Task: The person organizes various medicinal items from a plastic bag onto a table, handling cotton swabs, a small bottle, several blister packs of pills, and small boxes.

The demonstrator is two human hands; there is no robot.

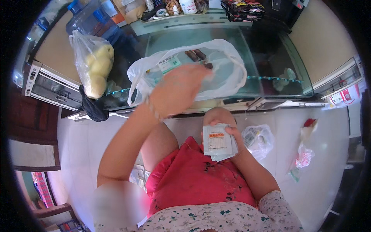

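Note:
My left hand (179, 87), blurred, is over the near part of an open white plastic bag (239, 65) on the glass tabletop. Its fingertips are beside a dark brown cylindrical piece (208, 66); whether they grip anything is unclear. Two more brown pieces (195, 55) and a green-and-white printed box (169, 64) lie in the bag, partly behind the hand. Above my lap, my right hand (238, 139) holds a small stack of flat white printed sachets (218, 142), its thumb on the top one.
A clear bag of pale yellow fruit (98, 66) and a blue water jug (92, 24) stand at left. Black packets (243, 10) and bottles, including a white one (187, 6), line the back. A black cloth (92, 105) hangs at the edge. Plastic bags (259, 140) lie on the floor.

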